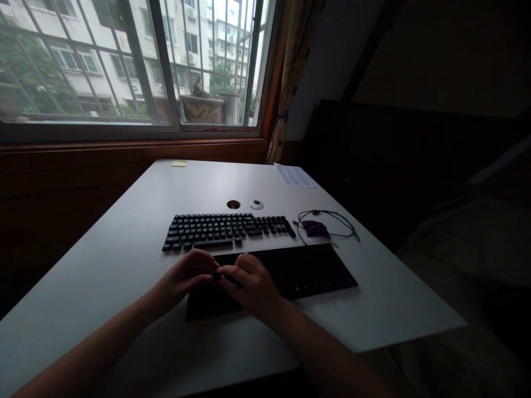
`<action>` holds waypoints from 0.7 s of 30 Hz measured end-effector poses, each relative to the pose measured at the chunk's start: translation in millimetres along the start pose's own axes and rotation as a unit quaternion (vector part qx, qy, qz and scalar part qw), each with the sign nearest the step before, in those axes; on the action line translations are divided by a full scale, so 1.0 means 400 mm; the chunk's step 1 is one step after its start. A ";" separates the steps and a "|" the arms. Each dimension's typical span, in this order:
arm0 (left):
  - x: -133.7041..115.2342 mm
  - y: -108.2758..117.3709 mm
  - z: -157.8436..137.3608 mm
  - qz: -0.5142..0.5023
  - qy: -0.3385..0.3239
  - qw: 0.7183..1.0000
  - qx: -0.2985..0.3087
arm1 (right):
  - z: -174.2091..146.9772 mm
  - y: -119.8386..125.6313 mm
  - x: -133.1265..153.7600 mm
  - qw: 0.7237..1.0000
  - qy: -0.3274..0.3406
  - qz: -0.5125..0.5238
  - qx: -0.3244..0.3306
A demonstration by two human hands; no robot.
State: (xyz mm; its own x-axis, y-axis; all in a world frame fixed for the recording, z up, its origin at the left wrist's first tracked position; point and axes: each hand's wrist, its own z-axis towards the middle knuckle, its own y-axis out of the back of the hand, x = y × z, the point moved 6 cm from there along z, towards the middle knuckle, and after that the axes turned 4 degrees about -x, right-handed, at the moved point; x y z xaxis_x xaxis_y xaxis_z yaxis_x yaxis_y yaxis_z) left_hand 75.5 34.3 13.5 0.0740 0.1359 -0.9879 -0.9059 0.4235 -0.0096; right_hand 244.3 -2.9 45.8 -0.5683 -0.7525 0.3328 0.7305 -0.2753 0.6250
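Above the left part of a black keyboard base (307,271), my two hands meet, fingertips close together. The fingers of my left hand (193,275) pinch a small dark piece that looks like a keycap (216,275). My right hand (251,282) is closed from the other side, its thumb and fingers against something thin and dark that I cannot make out in the dim light. Just behind the base, loose black keycaps (219,226) lie on the white table in keyboard order.
A purple cloth (315,229) and a looped black cable (346,221) lie right of the keycaps. Behind them are a round cable hole (233,204), its white cover (256,204), printed paper (294,177) and yellow sticky notes (179,163). The white table (103,265) stands by a barred window.
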 end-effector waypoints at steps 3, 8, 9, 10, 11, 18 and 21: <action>-0.011 -0.006 0.001 0.032 -0.019 0.999 0.019 | 0.000 0.003 0.000 1.000 0.002 0.001 -0.004; -0.038 -0.004 0.002 0.139 -0.120 0.983 0.019 | -0.001 0.008 -0.004 1.000 -0.009 0.007 -0.003; -0.040 -0.003 0.002 0.170 -0.137 0.976 0.015 | -0.001 0.009 -0.005 1.000 -0.011 0.006 -0.003; -0.041 -0.002 0.000 0.198 -0.149 0.969 0.012 | -0.001 0.010 -0.005 1.000 -0.010 0.006 -0.003; -0.041 -0.002 -0.001 0.220 -0.157 0.963 0.012 | -0.001 0.011 -0.004 1.000 -0.008 0.004 -0.003; -0.071 -0.015 -0.020 0.320 -0.236 0.918 0.005 | 0.001 0.013 0.005 1.000 0.012 -0.014 0.010; -0.082 -0.020 -0.025 0.347 -0.254 0.903 0.006 | 0.000 0.010 0.005 1.000 0.012 -0.020 0.019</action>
State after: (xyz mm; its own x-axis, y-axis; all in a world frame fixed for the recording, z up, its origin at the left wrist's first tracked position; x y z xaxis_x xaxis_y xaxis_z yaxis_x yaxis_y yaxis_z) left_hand 76.4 17.6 44.3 -0.3247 0.7644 -0.5570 -0.8030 0.0883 0.5893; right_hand 246.1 -5.4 49.1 -0.5868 -0.7558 0.2905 0.6926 -0.2826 0.6636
